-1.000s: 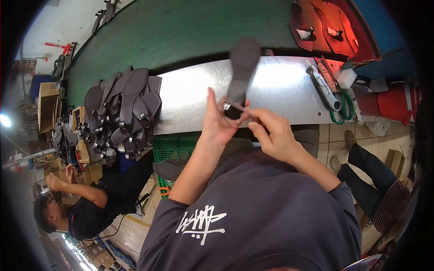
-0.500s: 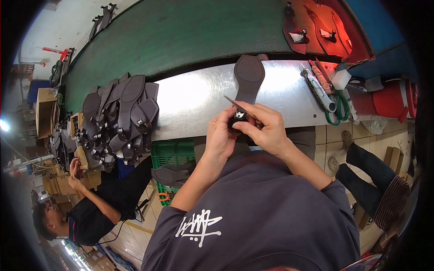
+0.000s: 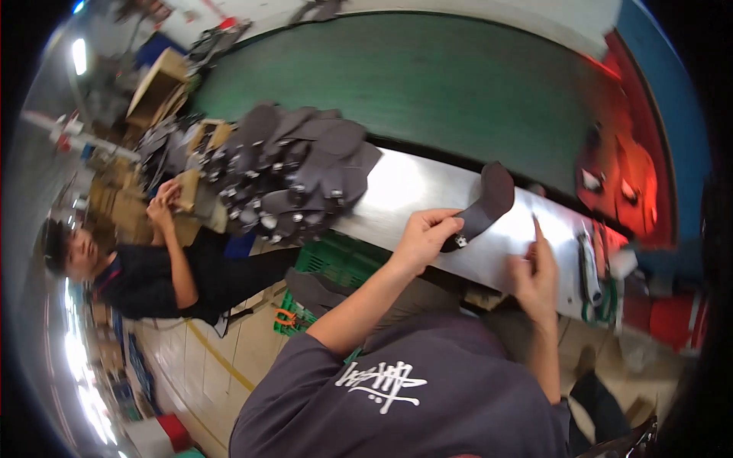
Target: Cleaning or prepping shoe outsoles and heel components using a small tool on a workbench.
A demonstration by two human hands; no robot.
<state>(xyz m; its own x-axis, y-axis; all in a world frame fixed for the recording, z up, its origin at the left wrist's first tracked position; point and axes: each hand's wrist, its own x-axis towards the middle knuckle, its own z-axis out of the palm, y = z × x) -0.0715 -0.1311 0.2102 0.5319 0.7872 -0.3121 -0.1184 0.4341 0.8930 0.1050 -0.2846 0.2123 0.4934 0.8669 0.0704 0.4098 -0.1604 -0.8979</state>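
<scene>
My left hand (image 3: 427,240) grips a dark grey shoe sole (image 3: 489,202) at its narrow end, with thumb and fingers closed round it. The wide end points up and away over the metal worktop (image 3: 397,183). A small black-and-white fitting (image 3: 458,241) shows at the held end. My right hand (image 3: 536,278) is apart from the sole, to its right, and smeared by motion. Past its raised index finger shows the dark tip of a slim tool (image 3: 536,219); most of the tool is hidden.
A big pile of similar soles (image 3: 305,164) lies at the left. At the right are a utility knife (image 3: 588,267) and green cord (image 3: 603,305). Behind runs a green belt (image 3: 405,84), with red-lit soles (image 3: 630,183) at its right. A co-worker (image 3: 153,275) stands at left; below is a green crate (image 3: 336,261).
My hands have come apart. The left has kept the sole, now tilted to the right; the right has moved away rightward with the slim tool. The whole view has swung left.
</scene>
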